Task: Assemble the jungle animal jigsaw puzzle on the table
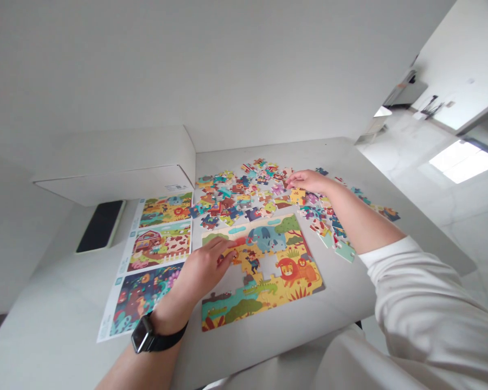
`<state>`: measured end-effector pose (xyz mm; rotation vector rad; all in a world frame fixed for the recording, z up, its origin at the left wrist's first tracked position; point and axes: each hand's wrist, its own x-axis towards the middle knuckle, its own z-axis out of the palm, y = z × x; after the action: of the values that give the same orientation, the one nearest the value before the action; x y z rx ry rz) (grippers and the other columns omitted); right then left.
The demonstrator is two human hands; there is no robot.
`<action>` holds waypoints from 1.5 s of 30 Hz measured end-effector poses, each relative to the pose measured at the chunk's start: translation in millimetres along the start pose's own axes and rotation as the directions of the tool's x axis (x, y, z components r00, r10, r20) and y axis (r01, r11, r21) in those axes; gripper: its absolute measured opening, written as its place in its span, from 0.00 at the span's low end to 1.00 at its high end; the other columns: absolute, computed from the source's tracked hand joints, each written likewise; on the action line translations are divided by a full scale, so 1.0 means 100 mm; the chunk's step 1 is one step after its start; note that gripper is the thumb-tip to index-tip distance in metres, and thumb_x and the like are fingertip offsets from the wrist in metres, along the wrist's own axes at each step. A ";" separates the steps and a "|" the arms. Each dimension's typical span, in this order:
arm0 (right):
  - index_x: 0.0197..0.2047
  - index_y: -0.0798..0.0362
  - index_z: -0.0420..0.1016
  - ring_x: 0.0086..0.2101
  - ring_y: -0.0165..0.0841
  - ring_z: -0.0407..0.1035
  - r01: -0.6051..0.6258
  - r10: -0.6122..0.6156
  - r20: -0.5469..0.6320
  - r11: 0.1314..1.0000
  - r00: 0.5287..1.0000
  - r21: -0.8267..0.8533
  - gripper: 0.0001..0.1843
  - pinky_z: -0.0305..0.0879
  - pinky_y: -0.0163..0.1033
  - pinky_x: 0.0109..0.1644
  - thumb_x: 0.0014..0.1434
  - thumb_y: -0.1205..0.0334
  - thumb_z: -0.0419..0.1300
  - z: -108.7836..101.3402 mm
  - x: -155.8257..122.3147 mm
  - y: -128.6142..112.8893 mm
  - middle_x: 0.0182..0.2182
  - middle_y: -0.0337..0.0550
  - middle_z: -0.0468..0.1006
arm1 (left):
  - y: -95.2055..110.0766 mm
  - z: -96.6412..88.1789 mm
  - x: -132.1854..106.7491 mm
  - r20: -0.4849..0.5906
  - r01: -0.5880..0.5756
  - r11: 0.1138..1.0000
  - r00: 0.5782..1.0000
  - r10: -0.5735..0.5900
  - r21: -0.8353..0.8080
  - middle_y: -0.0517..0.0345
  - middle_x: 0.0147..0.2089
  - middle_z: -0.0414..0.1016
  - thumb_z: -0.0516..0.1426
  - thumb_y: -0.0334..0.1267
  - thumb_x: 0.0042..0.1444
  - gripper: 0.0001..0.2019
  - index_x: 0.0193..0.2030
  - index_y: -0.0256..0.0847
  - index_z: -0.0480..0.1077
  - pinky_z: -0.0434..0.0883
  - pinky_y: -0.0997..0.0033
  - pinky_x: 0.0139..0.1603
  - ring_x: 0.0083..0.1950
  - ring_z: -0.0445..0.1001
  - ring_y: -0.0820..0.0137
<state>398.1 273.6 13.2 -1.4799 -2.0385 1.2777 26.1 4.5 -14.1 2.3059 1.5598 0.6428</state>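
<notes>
A partly assembled jigsaw (268, 271) with an elephant, a lion and a crocodile lies flat in the middle of the white table (276, 336). My left hand (205, 265), with a black watch on its wrist, rests on the puzzle's left part, fingers stretched out and pressing a piece near the elephant. My right hand (307, 181) reaches into the pile of loose coloured pieces (248, 195) behind the puzzle, fingers curled on a yellow piece (296, 196).
A reference sheet (154, 254) with three pictures lies left of the puzzle. Behind it stand a white box (117, 162) and a dark phone (101, 225). More loose pieces (337, 227) trail along the right side towards the table edge.
</notes>
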 end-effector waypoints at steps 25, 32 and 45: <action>0.51 0.49 0.85 0.43 0.33 0.80 0.214 -0.277 0.273 0.947 0.921 0.238 0.18 0.79 0.42 0.52 0.57 0.65 0.73 1.06 -0.95 -0.53 0.43 0.43 0.86 | 0.11 0.01 0.02 0.003 -0.039 0.999 0.999 0.039 0.003 0.50 0.55 0.84 0.56 0.39 0.75 0.12 0.57 0.44 0.79 0.78 0.63 0.49 0.52 0.83 0.61; 0.54 0.51 0.85 0.36 0.30 0.79 0.196 -0.246 0.306 0.963 0.920 0.184 0.18 0.77 0.37 0.44 0.60 0.68 0.71 1.49 -1.20 -0.47 0.39 0.41 0.85 | 0.20 0.03 0.01 0.012 -0.079 0.996 0.997 0.079 0.027 0.51 0.53 0.85 0.58 0.37 0.73 0.11 0.56 0.45 0.80 0.77 0.63 0.51 0.53 0.82 0.60; 0.54 0.50 0.86 0.41 0.36 0.82 0.432 -0.407 0.213 0.898 0.888 -0.084 0.18 0.75 0.41 0.52 0.62 0.74 0.68 1.68 -1.23 -0.41 0.42 0.44 0.88 | 0.26 0.05 0.01 0.170 -0.232 0.969 0.955 0.243 -0.078 0.53 0.56 0.85 0.62 0.41 0.71 0.11 0.57 0.48 0.82 0.78 0.61 0.57 0.56 0.83 0.59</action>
<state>309.7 83.1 -17.5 -0.9063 -2.4351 1.1566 49.6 -4.6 -6.4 2.4536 1.1811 0.5099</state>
